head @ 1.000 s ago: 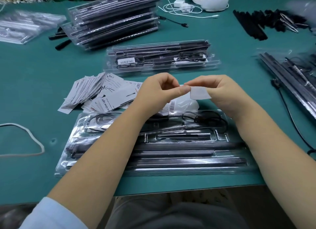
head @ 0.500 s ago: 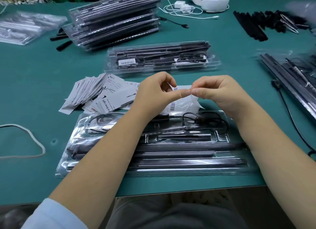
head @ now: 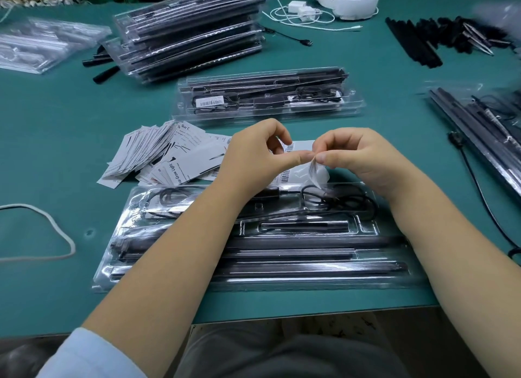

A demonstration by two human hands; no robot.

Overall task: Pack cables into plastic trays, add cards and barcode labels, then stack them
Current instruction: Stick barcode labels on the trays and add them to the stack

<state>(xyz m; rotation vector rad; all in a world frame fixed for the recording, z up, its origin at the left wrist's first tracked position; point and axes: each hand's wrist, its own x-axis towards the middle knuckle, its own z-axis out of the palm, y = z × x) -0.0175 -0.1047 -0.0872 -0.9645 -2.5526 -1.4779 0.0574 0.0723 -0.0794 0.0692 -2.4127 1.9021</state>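
Note:
A clear plastic tray (head: 282,276) packed with black bars and coiled cables lies on the green table in front of me. Above its far edge my left hand (head: 253,155) and my right hand (head: 358,155) meet fingertip to fingertip. My left hand pinches a white barcode label (head: 300,145). A translucent backing strip (head: 315,171) curls down from my right hand's pinch. A fanned pile of printed cards (head: 166,155) lies left of my hands. Behind them sits a packed tray (head: 265,95) bearing a barcode sticker (head: 211,101).
A tall stack of packed trays (head: 189,30) stands at the back left, empty clear trays (head: 42,45) further left. Black bars and cables (head: 485,124) lie at the right, black sticks (head: 417,39) at the back right, a white charger cable (head: 304,14) behind, a white cord (head: 42,231) near left.
The white backing, flat and held out a second ago, now hangs curled below my right fingertips, and the barcode label shows at my left hand. Both hands have stayed above the tray.

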